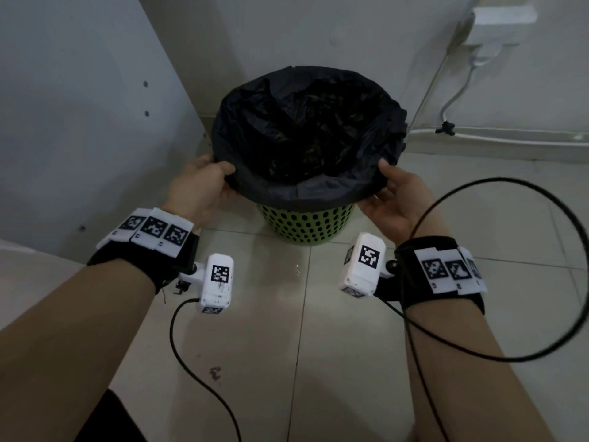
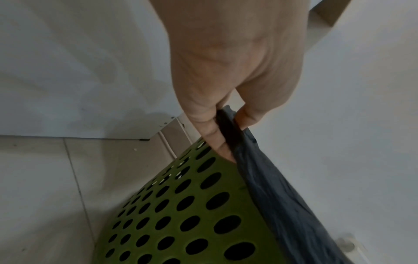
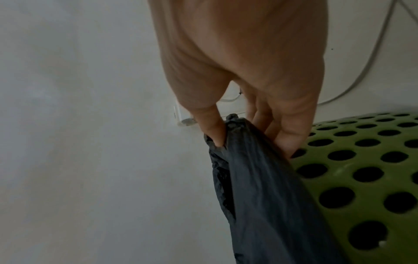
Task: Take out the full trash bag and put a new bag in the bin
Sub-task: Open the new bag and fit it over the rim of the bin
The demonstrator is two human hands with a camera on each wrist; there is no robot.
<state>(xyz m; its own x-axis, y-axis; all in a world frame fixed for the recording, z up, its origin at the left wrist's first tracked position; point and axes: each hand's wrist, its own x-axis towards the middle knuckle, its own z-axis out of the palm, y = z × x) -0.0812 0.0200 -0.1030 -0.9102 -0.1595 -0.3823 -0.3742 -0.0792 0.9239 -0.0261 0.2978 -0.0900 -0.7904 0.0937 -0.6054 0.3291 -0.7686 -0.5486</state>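
A green perforated bin (image 1: 306,225) stands on the tiled floor, lined with a black trash bag (image 1: 306,129) whose edge is folded over the rim. My left hand (image 1: 204,183) pinches the bag's edge at the rim's near left, thumb on top and fingers underneath. My right hand (image 1: 390,199) pinches it at the near right. In the left wrist view the bag edge (image 2: 228,128) runs between thumb and fingers (image 2: 210,128) above the bin wall (image 2: 172,214). In the right wrist view the bunched bag edge (image 3: 248,160) sits between thumb and fingers (image 3: 287,135) beside the bin wall (image 3: 361,178). The bag's contents are too dark to make out.
A white cabinet panel (image 1: 79,116) stands close on the left of the bin. White walls rise behind, with a power strip (image 1: 500,23) and white cables (image 1: 459,87) at the upper right. A black cable (image 1: 541,346) loops from my right wrist. Pale floor tiles (image 1: 318,346) lie in front.
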